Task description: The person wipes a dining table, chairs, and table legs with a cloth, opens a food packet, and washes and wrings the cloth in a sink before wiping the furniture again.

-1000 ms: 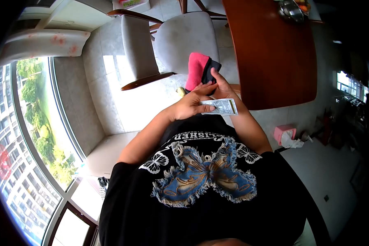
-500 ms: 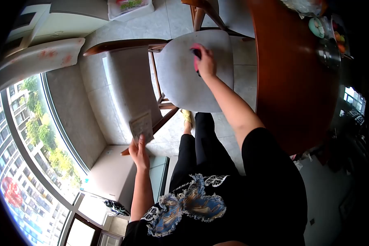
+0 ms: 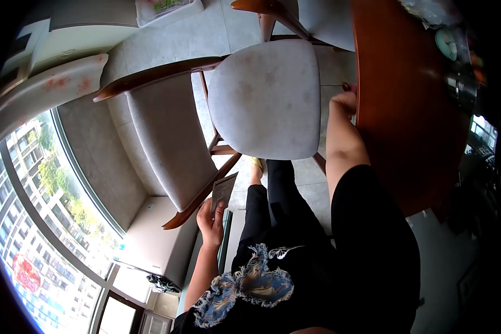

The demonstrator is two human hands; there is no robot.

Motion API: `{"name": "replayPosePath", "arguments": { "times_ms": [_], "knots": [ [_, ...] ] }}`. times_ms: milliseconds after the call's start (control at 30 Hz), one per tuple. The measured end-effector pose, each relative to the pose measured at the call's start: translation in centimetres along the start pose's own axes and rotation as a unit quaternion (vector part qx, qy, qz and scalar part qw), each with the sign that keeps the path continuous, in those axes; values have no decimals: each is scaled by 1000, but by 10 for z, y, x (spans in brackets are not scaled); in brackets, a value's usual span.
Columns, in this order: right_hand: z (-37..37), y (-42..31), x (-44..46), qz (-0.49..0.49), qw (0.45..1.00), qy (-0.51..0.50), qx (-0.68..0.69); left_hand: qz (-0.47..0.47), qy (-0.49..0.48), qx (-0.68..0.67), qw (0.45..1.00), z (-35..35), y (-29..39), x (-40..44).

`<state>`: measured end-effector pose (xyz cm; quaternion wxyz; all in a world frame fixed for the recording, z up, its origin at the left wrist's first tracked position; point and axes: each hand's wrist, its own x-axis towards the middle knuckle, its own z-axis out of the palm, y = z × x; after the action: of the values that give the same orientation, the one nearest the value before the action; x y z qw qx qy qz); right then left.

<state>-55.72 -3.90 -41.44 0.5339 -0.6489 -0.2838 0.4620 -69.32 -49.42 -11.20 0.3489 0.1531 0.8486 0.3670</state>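
Note:
My left hand (image 3: pixel 210 222) is closed on a thin, flat, dark grey rectangular piece (image 3: pixel 224 192), held upright below the chair's backrest; its exact kind does not show. My right hand (image 3: pixel 344 103) reaches to the near edge of the brown table, its fingers partly hidden there. A pink-and-black handheld tool (image 3: pixel 348 87) pokes out of it, only a small part in sight. Between the hands stands a wooden chair with a light grey fabric seat (image 3: pixel 267 100), marked by several darker stains. Its grey backrest (image 3: pixel 164 133) is on the left.
The brown table (image 3: pixel 406 122) fills the right, with a metal pot (image 3: pixel 461 83) and a green-rimmed bowl (image 3: pixel 445 44) on it. Another chair (image 3: pixel 325 22) stands beyond. A white bin (image 3: pixel 170 12) is at the top. A window (image 3: pixel 44 211) lies to the left.
My right hand has moved off the seat, rightward to the table edge, with the pink-and-black tool. My left hand has shifted right and slightly down, and the flat piece has tilted.

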Motion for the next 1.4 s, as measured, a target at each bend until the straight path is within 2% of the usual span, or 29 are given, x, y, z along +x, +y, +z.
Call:
{"name": "replayPosePath", "arguments": {
  "times_ms": [33,100,133,167,200,233,267,300,333,367,400,467,500,533,600,667,700,733,800,833,933,1033,1100,1133,1200,1267,1367,1400],
  "knots": [
    [-7,-6,-9,-33,991,115,52,-20,2,1,1000,3,-2,1],
    [-16,-16,-34,3,984,152,96,-45,-16,-42,998,18,5,9],
    [15,-28,-79,71,990,67,99,-55,-14,-60,997,24,7,13],
    [33,-21,-111,69,996,20,60,-47,-29,-58,997,26,11,16],
    [47,-22,-144,77,993,-85,0,-50,-31,-53,997,23,20,18],
    [51,-11,-166,-81,961,-199,-172,-27,-46,-45,998,22,32,21],
    [43,5,-178,-230,863,-302,-332,-5,-62,-38,997,23,37,20],
    [27,21,-175,-223,865,-299,-336,6,-70,-6,998,21,31,18],
    [8,37,-166,-349,747,-400,-400,15,-82,25,996,16,36,18],
    [-13,53,-157,-459,598,-484,-445,23,-67,34,997,14,27,14],
    [-44,60,-154,-334,747,-355,-451,31,-52,44,997,10,17,9],
    [-143,83,-145,-235,713,-141,-645,30,-57,64,996,-13,6,0],
    [-157,30,-148,84,816,45,-570,-14,-49,35,998,-19,-7,-4],
    [-178,5,-157,182,838,145,-494,-60,-41,5,997,-23,-19,-6],
    [-222,-10,-194,250,888,163,-350,-40,-48,3,998,-21,-32,1],
    [-250,-9,-232,261,905,78,-327,-49,-68,-91,992,-15,-33,5],
    [-266,6,-242,193,894,-11,-405,-40,-70,-107,991,-10,-30,6],
    [-283,24,-252,111,870,-86,-473,-30,-81,-104,991,-8,-29,9],
    [-310,30,-261,-1,754,-187,-630,5,-96,-144,985,-1,-17,12],
    [-323,21,-266,15,764,-207,-611,26,-115,-142,983,-1,-18,10],
    [-390,14,-282,9,797,-191,-573,122,-143,-115,975,10,-8,7],
    [-465,13,-301,29,848,-115,-516,190,-177,-140,955,23,-15,9],
    [-518,20,-316,23,879,-90,-467,188,-196,-149,951,29,-16,4],
    [-546,-2,-334,29,894,-72,-441,187,-210,-146,948,31,-15,-4],
    [-603,-35,-369,101,904,-39,-414,153,-243,-146,947,40,-12,-16],
    [-647,-62,-405,155,894,63,-416,118,-302,-153,934,56,-3,-31],
    [-703,-78,-456,210,891,155,-371,52,-353,-122,926,91,20,-53],
    [-719,-80,-464,233,893,185,-339,89,-384,-105,913,112,28,-60]
  ]
}}
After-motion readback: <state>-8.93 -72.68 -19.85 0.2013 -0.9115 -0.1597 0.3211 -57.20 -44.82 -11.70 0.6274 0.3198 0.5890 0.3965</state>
